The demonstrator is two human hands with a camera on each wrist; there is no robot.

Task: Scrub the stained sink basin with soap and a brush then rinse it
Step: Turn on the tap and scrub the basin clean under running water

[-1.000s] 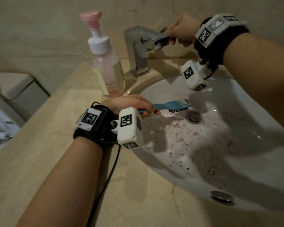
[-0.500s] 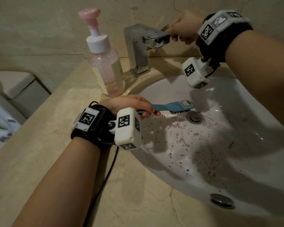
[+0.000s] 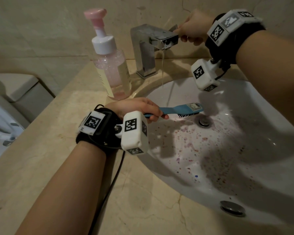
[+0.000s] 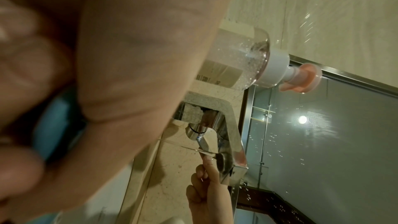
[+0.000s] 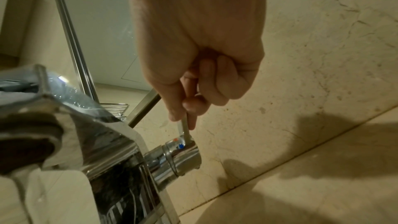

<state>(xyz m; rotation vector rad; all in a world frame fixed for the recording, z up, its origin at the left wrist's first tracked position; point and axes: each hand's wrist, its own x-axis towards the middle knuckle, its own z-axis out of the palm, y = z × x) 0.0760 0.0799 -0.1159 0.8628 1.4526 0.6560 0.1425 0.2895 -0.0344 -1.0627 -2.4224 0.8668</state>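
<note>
The white sink basin is speckled with purple and brown stains. My left hand grips the handle of a blue brush, holding its bristles down over the basin near the drain. My right hand pinches the thin lever of the chrome faucet. A thin stream of water falls from the spout into the basin. In the left wrist view the blue brush shows between my fingers.
A pump soap bottle with a pink top stands on the beige marble counter left of the faucet. An overflow hole sits at the basin's near rim. A toilet tank lies at far left. A mirror hangs behind.
My right hand has moved the faucet lever and water now runs from the spout, where none ran before. The left hand and brush have stayed about where they were.
</note>
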